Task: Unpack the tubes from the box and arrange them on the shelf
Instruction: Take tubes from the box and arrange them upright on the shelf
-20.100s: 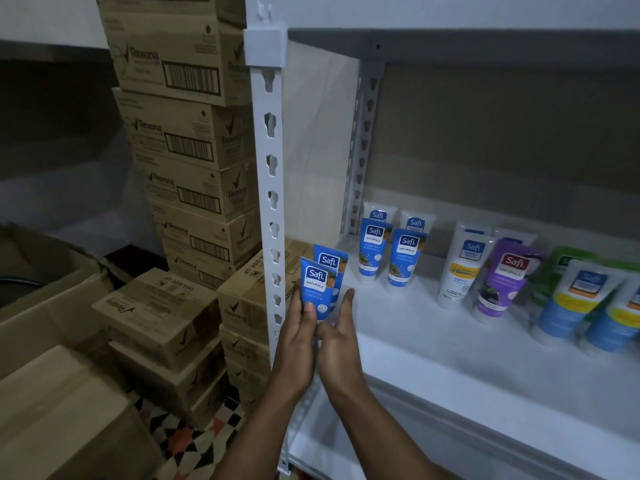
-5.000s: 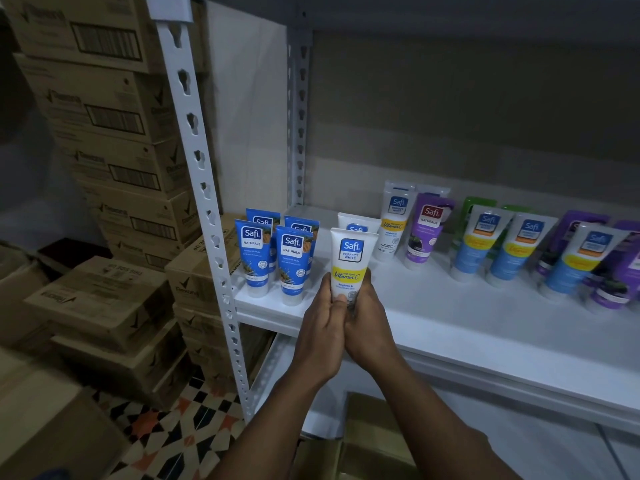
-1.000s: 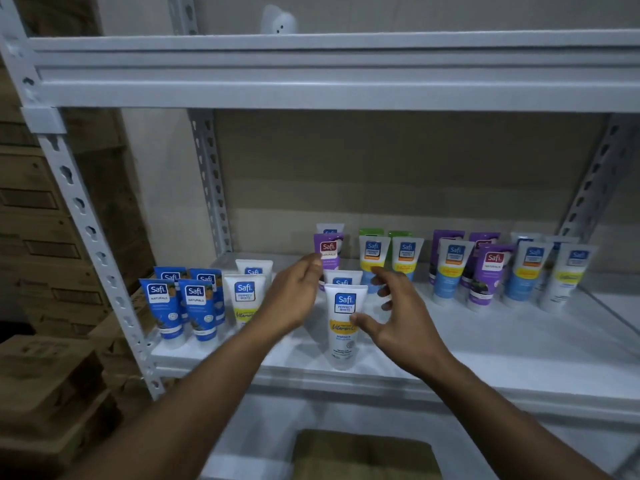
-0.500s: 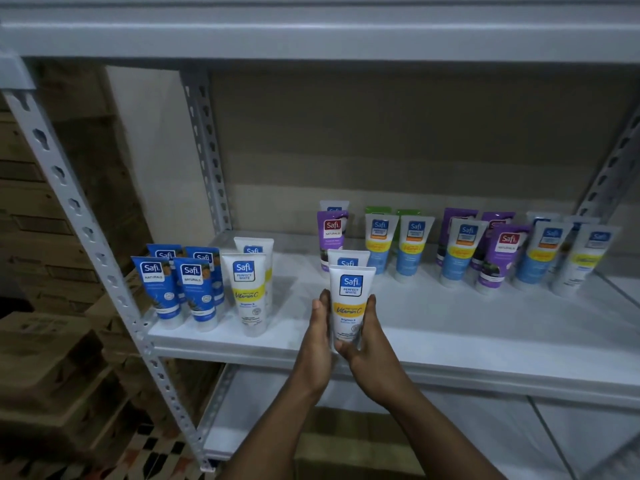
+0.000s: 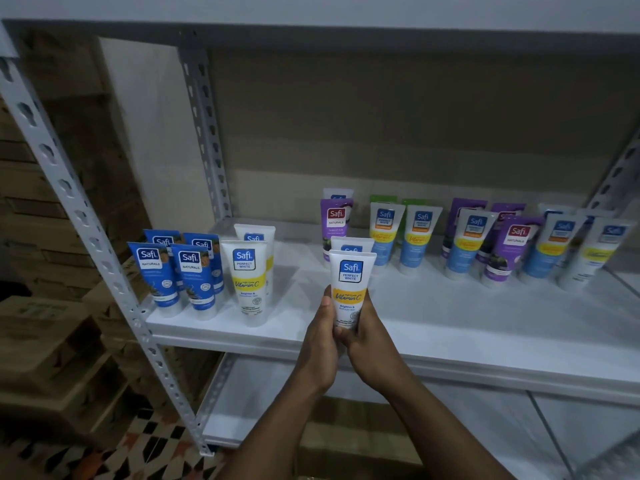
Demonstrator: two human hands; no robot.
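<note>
Left hand and right hand gripping one Vitamin C tube, not yet placed; other tubes already on shelf either side.

This looks like a shop's stockroom. A plain white steel shelf sits on slotted angle-iron uprights. Retail goods of one brand stand on it, grouped by kind: blue Safi Naturals tubes, white Perfect White tubes and purple Naturals tubes. Brown cardboard cartons are stacked beside the rack on the left, on a patterned tile floor.
</note>
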